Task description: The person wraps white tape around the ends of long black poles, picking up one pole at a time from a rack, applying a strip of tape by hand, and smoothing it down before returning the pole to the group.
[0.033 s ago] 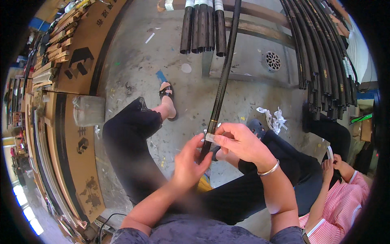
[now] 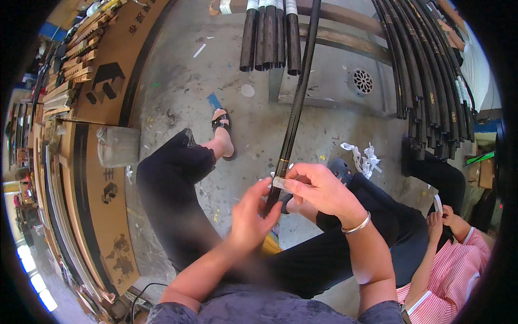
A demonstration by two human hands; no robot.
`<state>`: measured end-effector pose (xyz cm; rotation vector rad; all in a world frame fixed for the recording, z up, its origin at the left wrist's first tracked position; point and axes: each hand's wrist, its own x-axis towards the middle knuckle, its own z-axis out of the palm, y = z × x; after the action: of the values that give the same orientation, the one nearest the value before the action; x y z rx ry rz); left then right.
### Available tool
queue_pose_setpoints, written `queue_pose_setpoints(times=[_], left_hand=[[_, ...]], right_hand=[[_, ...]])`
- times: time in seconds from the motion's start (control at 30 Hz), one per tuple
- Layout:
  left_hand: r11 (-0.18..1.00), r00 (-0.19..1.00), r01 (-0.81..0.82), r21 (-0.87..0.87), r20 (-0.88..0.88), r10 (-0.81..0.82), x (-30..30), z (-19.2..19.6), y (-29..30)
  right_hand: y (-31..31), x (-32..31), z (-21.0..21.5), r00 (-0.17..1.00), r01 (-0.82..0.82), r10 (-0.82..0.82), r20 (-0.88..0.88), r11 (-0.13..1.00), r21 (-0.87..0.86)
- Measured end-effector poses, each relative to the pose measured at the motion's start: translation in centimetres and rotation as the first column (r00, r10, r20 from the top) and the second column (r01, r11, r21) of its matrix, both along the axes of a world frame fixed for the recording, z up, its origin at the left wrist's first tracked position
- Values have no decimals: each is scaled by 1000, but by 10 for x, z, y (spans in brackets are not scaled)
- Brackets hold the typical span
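A long black rod (image 2: 295,110) with thin gold rings slants down from the top of the view toward me. My left hand (image 2: 250,217) is closed around its near end, thumb on one side and fingers on the other. Over the rod, just below the gold rings, lies a short whitish translucent strip (image 2: 279,182), which looks like tape. My right hand (image 2: 319,189), with a silver bangle at the wrist, pinches that strip between thumb and forefinger. The rod's very tip is partly hidden by my left fingers.
Thick dark tubes (image 2: 268,43) with white-wrapped ends rest on a wooden-topped frame (image 2: 345,40) ahead. Several black rods (image 2: 426,70) are bundled at the right. Long cardboard boxes (image 2: 105,200) line the left. White scraps (image 2: 364,160) litter the floor. A person in a striped shirt (image 2: 453,264) sits close at right.
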<state>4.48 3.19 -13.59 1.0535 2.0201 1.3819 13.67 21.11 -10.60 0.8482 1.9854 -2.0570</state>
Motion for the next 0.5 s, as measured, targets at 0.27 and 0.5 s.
queue_pose_setpoints(times=[0.27, 0.5], left_hand=[[998, 999, -33, -46, -10, 33, 2, -6, -5], [998, 997, -56, -22, -59, 55, 2, -10, -5]], right_hand=[[-2, -4, 2, 999, -22, 22, -27, 999, 33], [-3, -6, 6, 1000, -19, 19, -3, 1000, 2]])
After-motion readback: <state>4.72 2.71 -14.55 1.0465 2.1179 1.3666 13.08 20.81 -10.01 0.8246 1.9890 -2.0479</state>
